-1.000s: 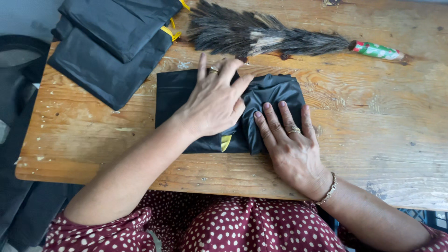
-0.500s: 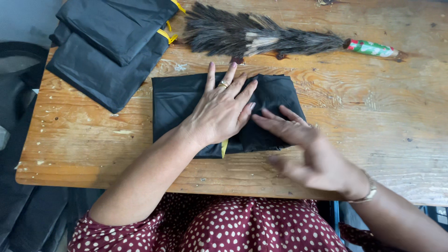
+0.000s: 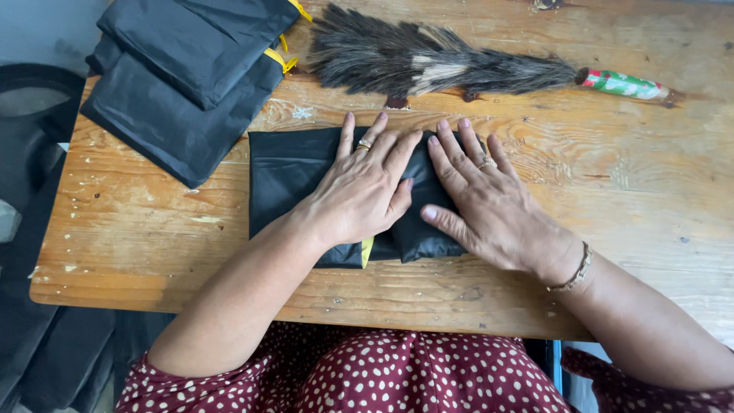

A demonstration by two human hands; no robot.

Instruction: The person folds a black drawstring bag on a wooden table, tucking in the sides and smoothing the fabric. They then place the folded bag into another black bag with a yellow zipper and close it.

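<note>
Looking down from my head, the folded black cloth (image 3: 294,180) lies on the wooden table (image 3: 138,245), right under both my hands. Its long side runs left to right, along the table edge near me. My left hand (image 3: 363,195) lies flat and open on its middle, gripping nothing. My right hand (image 3: 485,203) lies flat and open on its right end. Both touch it. A feather duster (image 3: 428,65) lies behind, apart.
</note>
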